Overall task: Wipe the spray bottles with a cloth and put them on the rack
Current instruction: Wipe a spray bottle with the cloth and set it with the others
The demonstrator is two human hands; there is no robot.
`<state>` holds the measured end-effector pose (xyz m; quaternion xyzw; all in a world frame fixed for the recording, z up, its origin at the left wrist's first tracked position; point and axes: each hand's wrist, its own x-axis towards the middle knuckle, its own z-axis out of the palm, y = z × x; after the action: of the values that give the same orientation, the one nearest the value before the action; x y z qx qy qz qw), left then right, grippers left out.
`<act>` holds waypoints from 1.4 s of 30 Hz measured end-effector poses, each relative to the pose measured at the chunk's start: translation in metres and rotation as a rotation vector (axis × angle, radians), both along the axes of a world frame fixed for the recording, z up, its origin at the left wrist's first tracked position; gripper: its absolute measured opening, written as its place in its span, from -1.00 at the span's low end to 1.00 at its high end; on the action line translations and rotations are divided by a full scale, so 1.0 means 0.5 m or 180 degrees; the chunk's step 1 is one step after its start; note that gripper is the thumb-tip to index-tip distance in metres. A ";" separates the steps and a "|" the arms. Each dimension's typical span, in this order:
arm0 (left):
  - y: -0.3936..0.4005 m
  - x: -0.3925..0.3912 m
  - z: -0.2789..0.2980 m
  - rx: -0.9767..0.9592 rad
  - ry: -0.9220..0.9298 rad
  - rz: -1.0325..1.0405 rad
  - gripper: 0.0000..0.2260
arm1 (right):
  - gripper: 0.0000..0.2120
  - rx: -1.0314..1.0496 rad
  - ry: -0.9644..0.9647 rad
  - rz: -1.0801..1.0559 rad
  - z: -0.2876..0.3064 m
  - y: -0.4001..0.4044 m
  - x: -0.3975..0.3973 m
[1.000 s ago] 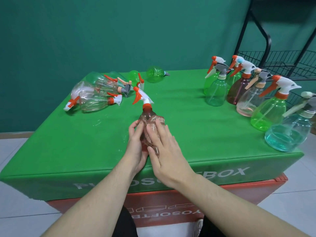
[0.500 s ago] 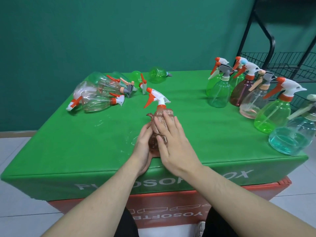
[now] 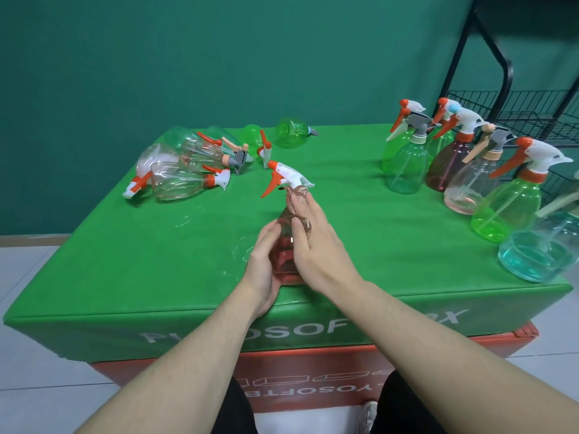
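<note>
- Green-covered table (image 3: pixel 360 233) stands before a teal wall (image 3: pixel 188 57); our reddish spray bottle (image 3: pixel 283 245) stands upright near its front edge.
- Our left hand (image 3: pixel 261 267) curls round its base.
- Our right hand (image 3: pixel 316 245) presses a cloth (image 3: pixel 296 195) to its neck, fingers curled round it.

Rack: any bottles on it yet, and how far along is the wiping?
None show on the rack; only part of it is in view. Several bottles stand upright at the table's right, possibly wiped already. In hand: the left hand holds a pink bottle while the right hand rubs a cloth at its neck. Several more lie on their sides at left.
</note>
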<state>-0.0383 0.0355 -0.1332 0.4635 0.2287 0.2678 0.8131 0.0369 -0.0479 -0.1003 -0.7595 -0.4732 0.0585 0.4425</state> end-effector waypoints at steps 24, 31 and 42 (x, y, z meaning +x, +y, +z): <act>0.003 -0.002 0.011 -0.0442 0.0072 0.0056 -0.46 | -0.41 -0.0489 -0.0928 0.0355 -0.071 -0.088 -0.061; -0.003 -0.001 0.012 -0.0056 0.0080 -0.0133 -0.59 | -0.45 -0.0190 -0.0698 0.0145 -0.024 -0.039 -0.033; 0.000 -0.001 0.001 0.0118 -0.0105 -0.0036 -0.50 | -0.55 -0.0013 0.0349 -0.0038 0.031 0.010 -0.002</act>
<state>-0.0386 0.0356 -0.1326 0.4754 0.2075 0.2750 0.8095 0.0360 -0.0428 -0.0851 -0.7589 -0.4435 0.0984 0.4666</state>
